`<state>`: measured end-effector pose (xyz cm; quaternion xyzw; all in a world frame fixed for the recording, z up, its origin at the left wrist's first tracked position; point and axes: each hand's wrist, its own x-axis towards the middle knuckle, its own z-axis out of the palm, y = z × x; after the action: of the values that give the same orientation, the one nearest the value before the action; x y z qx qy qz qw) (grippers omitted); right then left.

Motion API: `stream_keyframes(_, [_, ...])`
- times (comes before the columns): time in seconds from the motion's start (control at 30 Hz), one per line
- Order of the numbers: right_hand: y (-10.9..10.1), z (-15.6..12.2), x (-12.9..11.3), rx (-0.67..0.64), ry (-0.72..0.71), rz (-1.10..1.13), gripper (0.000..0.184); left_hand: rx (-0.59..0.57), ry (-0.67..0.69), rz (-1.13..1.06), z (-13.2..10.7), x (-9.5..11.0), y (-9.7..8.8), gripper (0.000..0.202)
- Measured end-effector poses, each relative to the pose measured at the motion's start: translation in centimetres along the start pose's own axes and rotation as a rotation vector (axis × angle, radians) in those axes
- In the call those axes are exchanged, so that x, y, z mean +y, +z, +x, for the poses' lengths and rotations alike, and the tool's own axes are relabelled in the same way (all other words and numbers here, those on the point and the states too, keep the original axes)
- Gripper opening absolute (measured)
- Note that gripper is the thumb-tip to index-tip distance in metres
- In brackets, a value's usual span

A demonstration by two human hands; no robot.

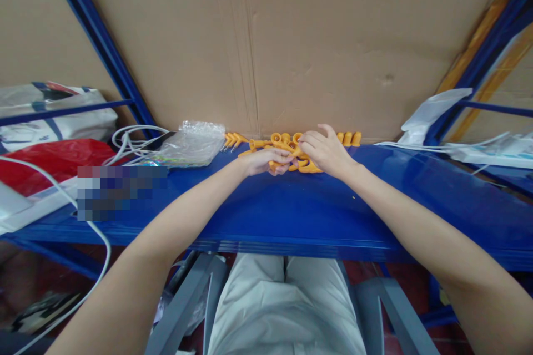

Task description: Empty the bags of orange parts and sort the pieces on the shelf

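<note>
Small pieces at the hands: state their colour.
The pieces are orange-yellow; they show best in the head view.

Cardboard wall (328, 44) behind blue table (291, 211); red floor (413, 291).

Left hand (270, 161): fingers wrapped about an orange piece (273, 165)
Right hand (320, 147): fingertips at orange parts (308, 167) beside the left hand, grip unclear
Orange caps (356, 139): row just right of the right hand
Spiral-tipped pieces (235, 137): lined up left of the left hand
Clear plastic (191, 147): farther left of that hand
Blue table (291, 213): beneath both hands
</note>
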<state>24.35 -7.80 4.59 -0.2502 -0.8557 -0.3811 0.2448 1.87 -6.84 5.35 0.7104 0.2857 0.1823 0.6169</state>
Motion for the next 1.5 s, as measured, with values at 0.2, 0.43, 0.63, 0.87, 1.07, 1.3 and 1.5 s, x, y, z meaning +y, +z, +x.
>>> stream_keyframes(0.2, [0.8, -0.6, 1.3, 0.109, 0.008, 0.021, 0.03, -0.055, 0.041, -0.161, 1.0, -0.9, 0.3, 0.016])
stream_keyframes(0.43, [1.2, -1.3, 2.0, 0.062, 0.039, 0.074, 0.03, -0.012, 0.051, -0.167, 1.3, -1.3, 0.9, 0.017])
stream_keyframes(0.63, [1.0, -1.4, 1.5, -0.041, -0.015, 0.1, 0.031, 0.157, 0.041, -0.139, 1.2, -1.9, 0.7, 0.017])
stream_keyframes(0.87, [1.5, -0.9, 0.9, -0.089, -0.015, 0.01, 0.034, 0.244, 0.013, -0.037, 1.2, -1.8, 1.3, 0.013])
stream_keyframes(1.07, [1.0, -3.2, 4.9, -0.014, 0.343, -0.026, 0.022, 0.282, 0.108, 0.163, 1.4, -2.2, 1.4, 0.016])
stream_keyframes(1.3, [1.6, -8.2, 8.7, -0.297, 1.056, 0.014, 0.026, 0.399, 0.333, 0.973, 1.7, -3.8, 1.3, 0.013])
stream_keyframes(1.5, [1.8, -10.3, 9.2, -0.633, 1.343, 0.068, 0.033, 0.379, 0.357, 1.309, 1.4, -3.7, 2.0, 0.02])
